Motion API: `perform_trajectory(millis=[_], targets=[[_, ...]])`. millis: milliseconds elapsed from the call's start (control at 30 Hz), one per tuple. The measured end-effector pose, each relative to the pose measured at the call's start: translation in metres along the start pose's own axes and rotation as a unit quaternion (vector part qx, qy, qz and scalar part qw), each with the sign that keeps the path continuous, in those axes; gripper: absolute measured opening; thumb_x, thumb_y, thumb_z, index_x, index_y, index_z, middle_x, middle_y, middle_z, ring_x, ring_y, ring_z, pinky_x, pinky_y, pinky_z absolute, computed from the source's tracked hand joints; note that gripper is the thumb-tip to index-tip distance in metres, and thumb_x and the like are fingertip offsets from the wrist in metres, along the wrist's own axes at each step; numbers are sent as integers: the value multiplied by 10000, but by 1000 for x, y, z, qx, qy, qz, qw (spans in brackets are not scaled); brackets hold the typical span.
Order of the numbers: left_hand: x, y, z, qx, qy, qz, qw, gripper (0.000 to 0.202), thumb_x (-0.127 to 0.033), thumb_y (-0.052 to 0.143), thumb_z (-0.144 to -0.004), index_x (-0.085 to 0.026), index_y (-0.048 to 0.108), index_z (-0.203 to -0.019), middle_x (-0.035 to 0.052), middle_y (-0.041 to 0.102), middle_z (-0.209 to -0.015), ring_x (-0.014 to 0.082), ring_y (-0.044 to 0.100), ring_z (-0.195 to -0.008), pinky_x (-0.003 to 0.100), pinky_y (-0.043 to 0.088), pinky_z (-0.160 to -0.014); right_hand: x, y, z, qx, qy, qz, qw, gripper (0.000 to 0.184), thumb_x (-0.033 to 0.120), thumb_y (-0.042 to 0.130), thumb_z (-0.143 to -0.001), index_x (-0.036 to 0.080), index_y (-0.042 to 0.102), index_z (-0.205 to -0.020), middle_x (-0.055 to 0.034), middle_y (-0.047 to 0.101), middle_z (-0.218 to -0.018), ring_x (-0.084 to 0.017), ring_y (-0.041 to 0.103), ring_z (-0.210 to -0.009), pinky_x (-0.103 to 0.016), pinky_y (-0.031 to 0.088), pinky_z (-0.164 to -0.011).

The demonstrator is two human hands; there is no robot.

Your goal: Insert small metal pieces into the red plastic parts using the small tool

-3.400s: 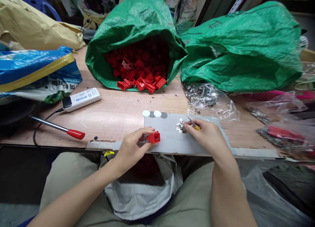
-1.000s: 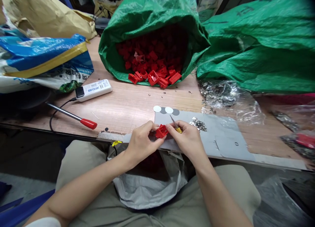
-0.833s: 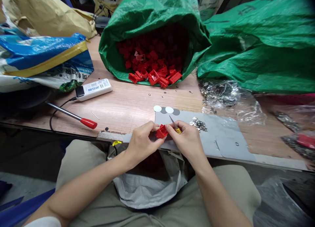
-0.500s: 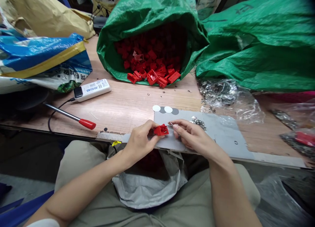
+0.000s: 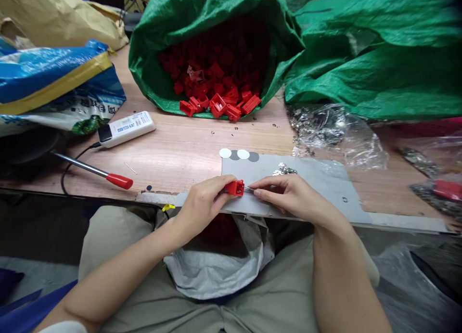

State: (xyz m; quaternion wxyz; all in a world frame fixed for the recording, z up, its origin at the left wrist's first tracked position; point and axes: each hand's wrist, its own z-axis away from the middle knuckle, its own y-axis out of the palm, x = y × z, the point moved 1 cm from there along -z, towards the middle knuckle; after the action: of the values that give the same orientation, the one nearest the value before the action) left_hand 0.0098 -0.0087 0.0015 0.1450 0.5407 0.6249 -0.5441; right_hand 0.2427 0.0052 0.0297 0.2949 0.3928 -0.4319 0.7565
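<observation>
Between the thumb and fingers of my left hand [image 5: 205,198] is a small red plastic housing [image 5: 236,187], its open side turned to the right. My right hand [image 5: 285,192] pinches a thin metal piece [image 5: 249,188], whose tip meets the housing's open side; whether it reaches inside I cannot make out. Both hands are just above a grey mat [image 5: 321,184] at the table's front edge. Behind my right hand lies a small heap of shiny metal parts [image 5: 285,169].
A green sack [image 5: 216,8] of red housings lies open at the back. Plastic bags of metal parts [image 5: 321,126] are on the right. A red-handled metal rod [image 5: 119,180] and a white power bank [image 5: 126,128] lie left. An open grey bag [image 5: 216,275] hangs below the edge.
My left hand has turned the red housing so its opening faces right. My right hand has brought the thin metal piece up to it. The whole view has shifted slightly.
</observation>
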Motion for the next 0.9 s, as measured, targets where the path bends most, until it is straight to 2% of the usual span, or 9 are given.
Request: perform_trajectory(millis=[167, 367, 467, 733, 900], targets=[[-1, 0, 0, 1, 6, -11, 1000, 176, -147, 605, -948, -165, 645, -1118, 56, 747, -1034, 167, 707, -911, 257, 544, -816, 1, 2, 0, -13, -6, 19, 1000, 321, 399, 684, -847, 181, 813, -1043, -39, 749, -776, -136, 559, -572, -251, 388, -493], [0, 3, -1, -3, 17, -41, 999, 193, -124, 598, -945, -162, 632, -1131, 60, 747, -1030, 167, 716, -922, 255, 554, -827, 6, 11, 0, -33, -52, 57, 996, 208, 333, 648, -866, 184, 793, -880, -29, 756, -798, -169, 639, -691, -256, 454, -597], [0, 5, 0, -15, 27, -58, 998, 202, -143, 603, -948, -159, 622, -1149, 71, 748, -1049, 175, 719, -946, 263, 559, -842, 6, 13, -1, -49, -67, 72, 994, 189, 308, 638, -873, 185, 781, -859, -26, 752, -791, -169, 638, -704, -253, 452, -603], [-4, 5, 1, -5, 10, -45, 999, 175, -188, 575, -974, -182, 615, -1145, 52, 737, -1045, 162, 711, -930, 258, 558, -826, 4, 6, -3, -21, -56, 9, 998, 257, 375, 659, -854, 171, 795, -929, -40, 732, -750, -186, 629, -699, -265, 450, -559], [-4, 4, 0, -2, 10, -48, 999, 186, -172, 564, -974, -181, 613, -1154, 51, 736, -1048, 159, 710, -929, 250, 555, -822, 5, 9, -2, -34, -64, 37, 997, 213, 326, 646, -866, 171, 788, -902, -43, 759, -818, -175, 636, -704, -266, 455, -602]])
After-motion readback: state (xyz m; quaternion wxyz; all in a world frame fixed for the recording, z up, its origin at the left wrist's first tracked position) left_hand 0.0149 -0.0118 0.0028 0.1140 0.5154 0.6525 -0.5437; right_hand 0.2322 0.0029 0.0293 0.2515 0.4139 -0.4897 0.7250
